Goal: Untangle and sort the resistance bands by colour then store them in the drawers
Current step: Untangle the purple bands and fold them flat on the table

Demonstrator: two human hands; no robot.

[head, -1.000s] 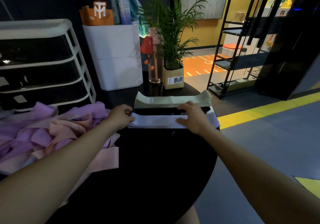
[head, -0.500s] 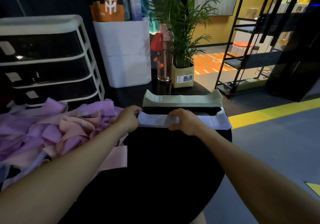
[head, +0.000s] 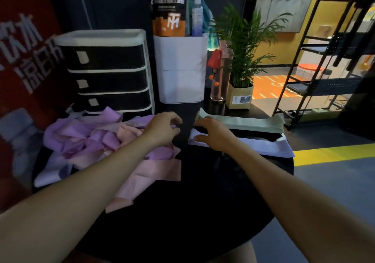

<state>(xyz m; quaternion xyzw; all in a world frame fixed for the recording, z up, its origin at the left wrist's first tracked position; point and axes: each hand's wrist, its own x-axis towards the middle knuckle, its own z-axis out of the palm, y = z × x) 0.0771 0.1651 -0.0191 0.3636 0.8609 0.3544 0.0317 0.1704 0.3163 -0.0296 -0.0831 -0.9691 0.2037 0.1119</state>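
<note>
Mostly tangled purple-pink bands (head: 97,140)

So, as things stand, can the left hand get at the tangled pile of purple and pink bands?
Probably yes. The left hand hovers over the right edge of the tangled pile of purple and pink bands, fingers loosely curled, and nothing lies between them. The right hand rests apart, on the flat white bands.

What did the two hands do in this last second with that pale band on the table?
The left hand let go of the pale band and moved left, over the tangled purple and pink bands. The right hand slid left along the pale band to its left end and rests there. The green stack and the drawers stayed put; drawers closed.
</note>
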